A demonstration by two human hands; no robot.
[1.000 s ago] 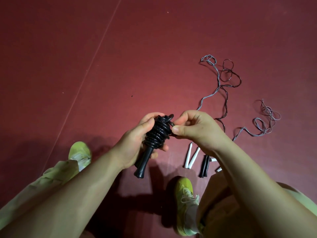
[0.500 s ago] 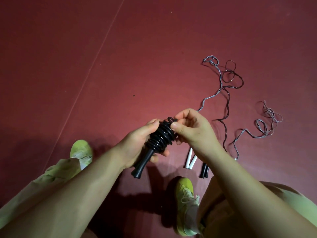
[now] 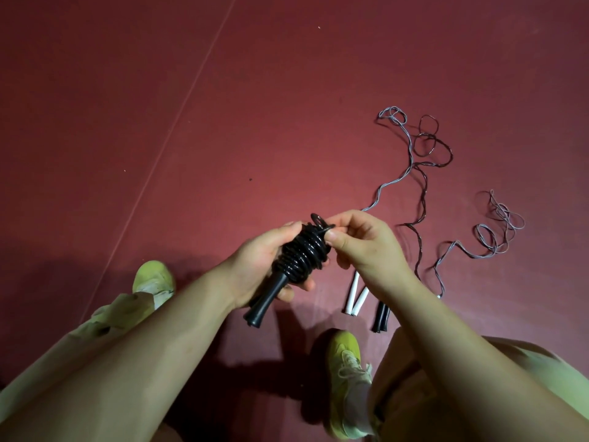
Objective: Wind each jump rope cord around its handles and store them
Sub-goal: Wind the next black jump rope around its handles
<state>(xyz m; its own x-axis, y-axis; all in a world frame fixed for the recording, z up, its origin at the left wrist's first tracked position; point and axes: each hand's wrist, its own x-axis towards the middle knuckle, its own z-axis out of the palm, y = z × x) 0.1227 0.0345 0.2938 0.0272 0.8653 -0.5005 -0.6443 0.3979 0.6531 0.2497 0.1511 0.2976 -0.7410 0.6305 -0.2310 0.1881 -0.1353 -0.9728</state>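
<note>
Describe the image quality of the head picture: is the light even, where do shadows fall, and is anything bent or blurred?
Head view: uneven light, brightest mid-floor, dim at the corners; dark shadows lie on the red floor under the arms and legs; glossy highlights mark the black cord coil wound on black handles, gripped by the left hand and pinched by the right hand; wide-angle distortion stretches the forearms; focus looks sharp.

black rope [image 3: 301, 253]: glossy cord coiled thick around its black handles, held up off the floor, tilted, flared handle ends poking out bottom-left, a small loop sticking out the top

white handles [image 3: 356, 296]: pair lying side by side on the red floor

grey cord [image 3: 396, 169]: loose and squiggly

dark handles [image 3: 381, 317]: another pair just right of the white ones, its cord trailing away unwound
</note>
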